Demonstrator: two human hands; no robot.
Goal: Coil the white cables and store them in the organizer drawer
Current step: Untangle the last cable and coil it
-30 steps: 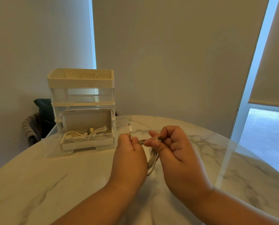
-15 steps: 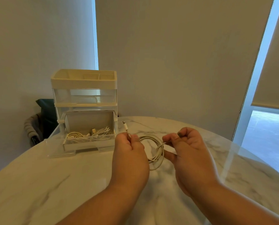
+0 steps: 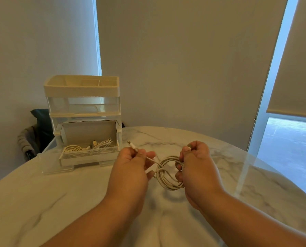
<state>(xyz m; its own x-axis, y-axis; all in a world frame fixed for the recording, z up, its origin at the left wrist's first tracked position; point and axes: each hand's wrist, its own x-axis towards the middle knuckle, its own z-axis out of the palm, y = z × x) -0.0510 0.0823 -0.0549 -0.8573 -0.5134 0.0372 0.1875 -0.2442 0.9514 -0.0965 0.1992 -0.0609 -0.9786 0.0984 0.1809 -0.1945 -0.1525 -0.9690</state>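
Observation:
A coiled white cable (image 3: 166, 175) hangs between my hands above the marble table (image 3: 59, 202). My right hand (image 3: 198, 168) grips the coil's right side, fingers curled round the loops. My left hand (image 3: 130, 168) pinches the cable's free end, whose plug (image 3: 131, 144) sticks up past my knuckles. To the left stands the organizer (image 3: 82, 104), cream and clear plastic. Its bottom drawer (image 3: 88, 157) is pulled open and holds several white cables (image 3: 88, 147).
The round table's far edge curves behind my hands, and a glass sheet edge (image 3: 245, 168) crosses it on the right. A dark chair (image 3: 36, 132) stands behind the organizer. Walls, a blind and a window close off the back and right.
My hands have drawn apart. The right hand moved right with the coil, which now shows as open loops, and the left hand keeps the plug end.

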